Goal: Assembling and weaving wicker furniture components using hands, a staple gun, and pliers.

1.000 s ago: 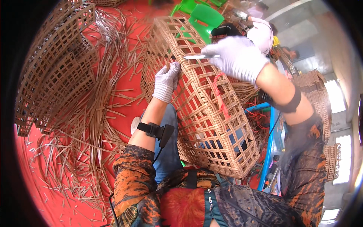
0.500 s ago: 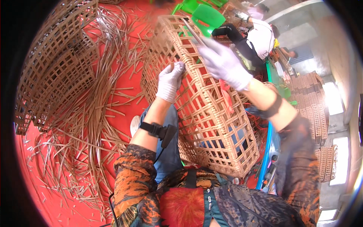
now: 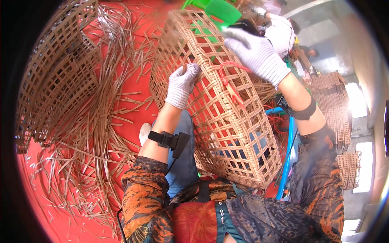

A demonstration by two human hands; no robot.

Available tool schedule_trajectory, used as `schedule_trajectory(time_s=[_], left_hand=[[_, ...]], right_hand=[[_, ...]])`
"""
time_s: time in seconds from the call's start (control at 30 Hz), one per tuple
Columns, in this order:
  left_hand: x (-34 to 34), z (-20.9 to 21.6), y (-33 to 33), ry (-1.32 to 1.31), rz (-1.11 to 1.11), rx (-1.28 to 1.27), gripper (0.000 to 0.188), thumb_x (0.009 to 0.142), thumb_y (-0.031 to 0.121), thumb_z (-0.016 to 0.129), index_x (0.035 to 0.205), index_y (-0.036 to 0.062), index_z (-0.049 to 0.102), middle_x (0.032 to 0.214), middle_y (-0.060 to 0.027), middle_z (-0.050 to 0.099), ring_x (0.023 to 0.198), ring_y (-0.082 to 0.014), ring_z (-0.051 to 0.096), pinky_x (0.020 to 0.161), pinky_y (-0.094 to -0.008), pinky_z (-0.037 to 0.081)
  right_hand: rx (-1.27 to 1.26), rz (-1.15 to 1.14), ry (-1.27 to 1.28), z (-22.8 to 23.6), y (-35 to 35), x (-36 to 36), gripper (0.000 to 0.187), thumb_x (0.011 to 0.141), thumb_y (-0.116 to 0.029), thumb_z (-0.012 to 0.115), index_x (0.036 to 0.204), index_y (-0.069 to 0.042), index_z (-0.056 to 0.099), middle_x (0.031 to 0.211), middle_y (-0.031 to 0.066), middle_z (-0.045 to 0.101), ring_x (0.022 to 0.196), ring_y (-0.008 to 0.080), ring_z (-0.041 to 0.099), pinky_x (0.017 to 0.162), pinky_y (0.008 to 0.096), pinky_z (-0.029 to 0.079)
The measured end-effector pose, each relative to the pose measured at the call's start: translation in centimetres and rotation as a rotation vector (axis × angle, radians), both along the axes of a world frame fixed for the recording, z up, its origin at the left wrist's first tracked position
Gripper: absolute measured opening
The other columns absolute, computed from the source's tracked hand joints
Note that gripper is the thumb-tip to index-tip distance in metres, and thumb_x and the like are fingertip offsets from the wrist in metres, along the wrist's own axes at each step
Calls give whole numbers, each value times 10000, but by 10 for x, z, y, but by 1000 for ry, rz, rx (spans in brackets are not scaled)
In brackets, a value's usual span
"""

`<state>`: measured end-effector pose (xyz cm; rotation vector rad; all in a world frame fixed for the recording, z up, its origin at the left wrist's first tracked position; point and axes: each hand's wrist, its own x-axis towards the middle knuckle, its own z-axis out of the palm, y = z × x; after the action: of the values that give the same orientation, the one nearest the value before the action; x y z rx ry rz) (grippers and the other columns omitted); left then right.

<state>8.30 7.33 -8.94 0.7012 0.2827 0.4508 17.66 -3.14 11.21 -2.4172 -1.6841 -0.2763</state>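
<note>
A large brown basket (image 3: 225, 103) of openwork weave leans tilted in front of me, against my legs. My left hand (image 3: 182, 83), in a white glove, is closed at its near-left wall, thumb and fingers pinching the weave beside the long corner edge. My right hand (image 3: 259, 54), also gloved, is raised over the basket's right side. Its fingers reach forward and left, with smeared tips; whether they hold anything is hidden. A red cord (image 3: 223, 75) with a flat red end hangs over the basket's upper side below that hand.
Stacked woven panels (image 3: 60, 77) stand at the left. Loose strips (image 3: 101, 121) cover much of the red floor (image 3: 137, 107). A green chair (image 3: 223, 14) and a person in white (image 3: 280, 34) are beyond the basket. A blue tube (image 3: 288, 162) runs along its right; more panels (image 3: 332, 105) are stacked behind.
My right hand has moved right, and the thin tool-like piece seen at its fingers before no longer shows. The red cord now lies farther left on the basket. My left hand keeps its grip.
</note>
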Motion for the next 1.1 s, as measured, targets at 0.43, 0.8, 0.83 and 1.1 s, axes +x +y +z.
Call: schedule_trajectory(time_s=[0.43,0.8,0.83,1.1], left_hand=[[-25,18,41,108,229,927,148,886,66,621,1001,-17,666,828,-33,671,727,-70,577,675,-221,474],[-25,56,34,246,-82,336,281,823,345,708,846,67,676,609,49,523,477,-38,425,436,-217,314],[-27,55,32,213,-114,188,260,808,340,733,835,88,673,595,55,516,438,-19,389,398,-202,273],[-23,35,34,161,7,369,177,858,251,701,823,78,686,625,79,527,462,-2,365,413,-184,257]], right_hand=[[-137,-173,472,-50,11,1,341,872,-350,629,981,-28,654,814,65,658,675,128,581,639,281,476],[-119,-208,542,-51,8,1,394,854,-384,646,973,-9,651,804,63,649,662,108,564,618,286,480],[-109,-220,568,-50,8,-1,405,850,-386,647,973,0,648,802,69,648,672,115,574,632,290,484],[-36,-135,457,-57,14,2,348,850,-326,656,994,-10,649,847,84,664,726,127,603,690,281,495]])
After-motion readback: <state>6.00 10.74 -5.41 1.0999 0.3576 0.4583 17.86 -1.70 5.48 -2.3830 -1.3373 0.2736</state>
